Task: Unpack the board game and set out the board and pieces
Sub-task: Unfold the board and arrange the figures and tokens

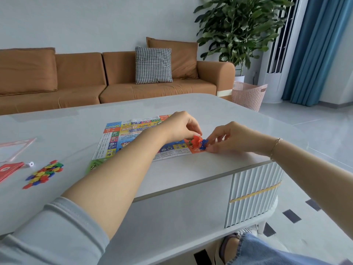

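Pale grey rounded surface (57, 131) with a ribbed white side panel at the near right: carries all game items.

Orange-brown fabric sofa (95, 79), far side, with a black-and-white houndstooth cushion (153, 65) leaning on its back.

Leafy green potted plant (238, 29), far right; pink perforated plastic basket (248, 95) below it; blue curtain (315, 50) at the far right edge.

Multicoloured printed paper game board (114, 138): unfolded flat at the centre of the surface, creases visible, its near right corner orange.

Clear plastic pouch with pink trim (13, 148): far left, lying flat.

Red card stack (7, 170): left edge, just near of the pouch.

Heap of small red, blue, yellow and green plastic tokens (44, 173): left, near the red cards, off the board.

Left hand (181, 125): forearm crosses the board; fingers curled, pinching a small orange-red plastic playing piece (196, 140) above the board's near right corner.

Right hand (229, 136): thin bracelet at the wrist; fingertips pinch a small blue plastic playing piece (204, 144), which stands on the orange corner square, touching the orange-red piece.

Small white die (30, 164): left, between the red cards and the token heap.
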